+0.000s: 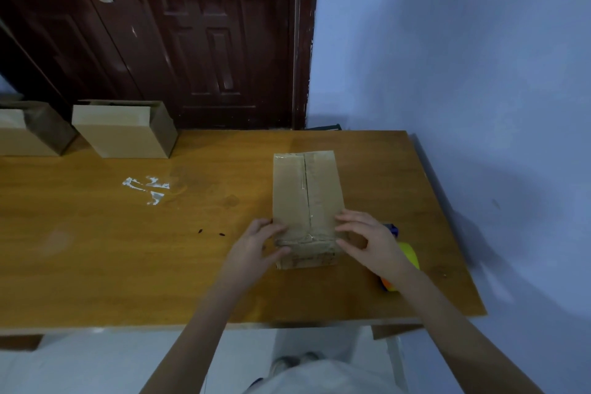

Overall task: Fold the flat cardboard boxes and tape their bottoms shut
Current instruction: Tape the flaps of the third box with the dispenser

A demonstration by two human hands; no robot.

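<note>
A folded brown cardboard box [305, 198] stands on the wooden table [128, 249] with its taped bottom facing up; clear tape runs along the centre seam and over the near edge. My left hand [259, 245] grips the box's near left corner, fingers on top and thumb on the near face. My right hand [367, 240] holds the near right corner, fingers curled over the top edge. Behind my right hand lies a tape dispenser [407, 254], yellow, orange and blue, mostly hidden.
Two folded open boxes stand at the table's far left: one [124, 133] beside another [30, 129] cut by the frame edge. Scraps of clear tape [148, 189] stick to the tabletop. A dark door [192, 35] is behind, a blue wall [463, 57] to the right.
</note>
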